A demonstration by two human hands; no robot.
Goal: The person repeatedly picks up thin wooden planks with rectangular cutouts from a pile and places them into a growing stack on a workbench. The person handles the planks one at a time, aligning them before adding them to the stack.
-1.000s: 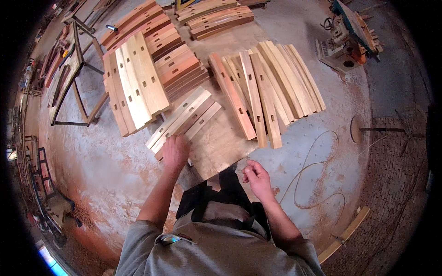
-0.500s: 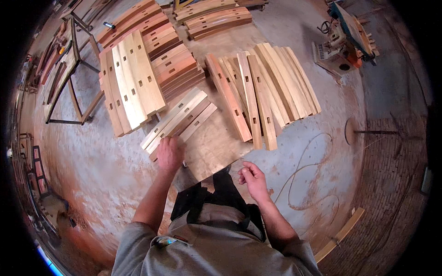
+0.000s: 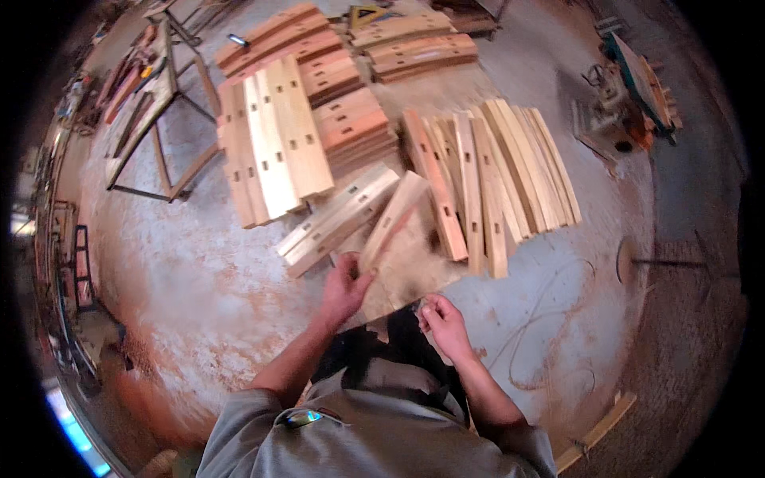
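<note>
My left hand [image 3: 346, 288] is closed on the near end of a short wooden slat [image 3: 391, 225], which slants up and away over a pale board [image 3: 402, 279]. Left of it, several slats with rectangular slots [image 3: 339, 217] lie side by side on the same board. In front of my body, my right hand [image 3: 444, 325] has its fingers curled and thumb pressed to them; whatever is between them, if anything, is too small to make out. A reddish slotted slat [image 3: 436, 187] lies beyond that hand, beside several long pale slats [image 3: 522, 163].
Stacks of slotted curved pieces [image 3: 351, 119] stand beyond, with pale ones [image 3: 275, 139] leaning over their left side. A metal-framed table [image 3: 163, 111] is at far left, a machine with a green-edged top [image 3: 637, 88] at far right. A cord [image 3: 526, 334] lies on the floor.
My left hand has moved right and now holds one slat, swung away from the others. The right hand stays near my body, fingers still curled. The whole view has shifted slightly.
</note>
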